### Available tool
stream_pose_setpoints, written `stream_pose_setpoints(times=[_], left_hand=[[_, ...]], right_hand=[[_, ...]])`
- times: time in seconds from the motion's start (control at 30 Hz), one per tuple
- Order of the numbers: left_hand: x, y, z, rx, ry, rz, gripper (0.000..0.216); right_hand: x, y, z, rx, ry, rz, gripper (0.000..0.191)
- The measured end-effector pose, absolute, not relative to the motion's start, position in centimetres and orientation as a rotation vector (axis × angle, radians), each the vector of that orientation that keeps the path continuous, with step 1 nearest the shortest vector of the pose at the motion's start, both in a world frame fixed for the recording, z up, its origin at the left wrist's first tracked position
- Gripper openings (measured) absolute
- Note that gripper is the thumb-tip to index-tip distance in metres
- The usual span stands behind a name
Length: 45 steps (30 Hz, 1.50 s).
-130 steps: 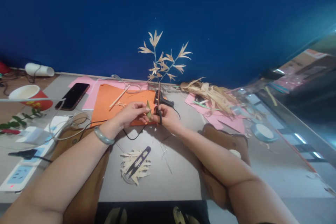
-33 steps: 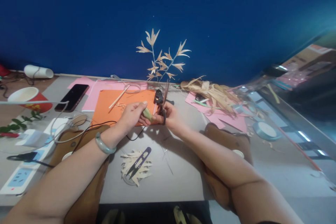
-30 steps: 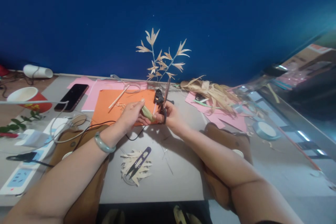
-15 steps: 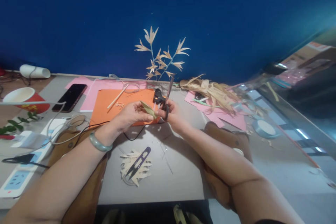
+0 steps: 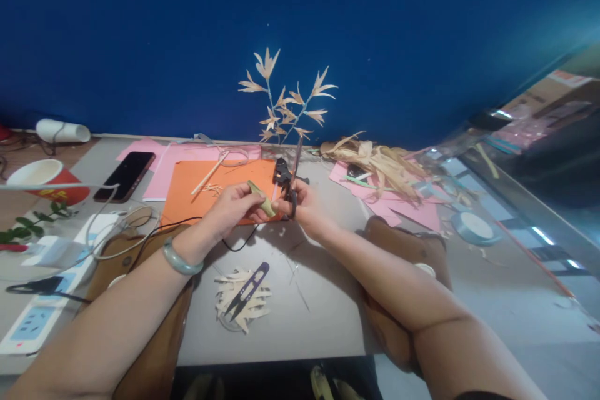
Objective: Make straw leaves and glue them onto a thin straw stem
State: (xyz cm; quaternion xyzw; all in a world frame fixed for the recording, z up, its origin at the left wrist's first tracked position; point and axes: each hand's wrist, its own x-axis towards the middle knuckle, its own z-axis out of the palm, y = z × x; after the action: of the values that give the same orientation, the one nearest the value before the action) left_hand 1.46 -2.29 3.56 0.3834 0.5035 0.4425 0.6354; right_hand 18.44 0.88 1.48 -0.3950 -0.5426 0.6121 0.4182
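While left fingers pinch the green strip point(image 5: 268, 207) tight near the orange sheet point(image 5: 185, 194), right hand point(image 5: 305, 207) curls round scissors point(image 5: 297, 165), blades up, presumably leaving its thumb free beside the strip's end

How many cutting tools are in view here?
2: the scissors in the right hand, and the purple snips lying on the pale strips. More could be hidden among the clutter.
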Motion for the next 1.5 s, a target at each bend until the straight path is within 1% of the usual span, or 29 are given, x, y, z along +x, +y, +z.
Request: stream_pose_setpoints(times=[0.17,0.37,0.5,0.67,0.73,0.97,1.2,1.37,1.5], left_hand=[[1.9,-2.2,3.6,0.859,1.239,1.032,0.013],[1.7,-1.8,3.3,0.857,1.238,0.999,0.029],[1.5,-1.8,3.3,0.809,1.197,0.994,0.033],[1.1,-1.9,2.9,0.898,1.049,0.99,0.029],[1.0,-2.0,2.7,0.907,1.049,0.976,0.031],[1.1,-2.1,3.0,0.866,1.083,1.003,0.022],[0.4,-1.7,3.3,0.894,1.122,1.152,0.026],[-0.1,-1.6,3.6,0.913,1.122,1.224,0.03],[-0.5,-1.6,3.8,0.932,1.101,1.294,0.031]], right_hand=[[18.3,0.7,1.5,-0.987,-1.364,1.557,0.045],[18.3,0.9,1.4,-0.983,-1.352,1.564,0.045],[18.5,1.1,1.2,-1.007,-1.351,1.547,0.044],[18.6,1.3,1.1,-1.018,-1.333,1.535,0.042],[18.6,1.3,1.2,-1.019,-1.331,1.539,0.042],[18.6,1.2,1.3,-0.996,-1.378,1.536,0.045],[19.3,1.7,2.3,-0.92,-1.518,1.561,0.052],[20.4,2.0,3.8,-1.021,-1.839,1.427,0.049],[21.1,1.9,5.0,-1.118,-2.183,1.108,0.045]])
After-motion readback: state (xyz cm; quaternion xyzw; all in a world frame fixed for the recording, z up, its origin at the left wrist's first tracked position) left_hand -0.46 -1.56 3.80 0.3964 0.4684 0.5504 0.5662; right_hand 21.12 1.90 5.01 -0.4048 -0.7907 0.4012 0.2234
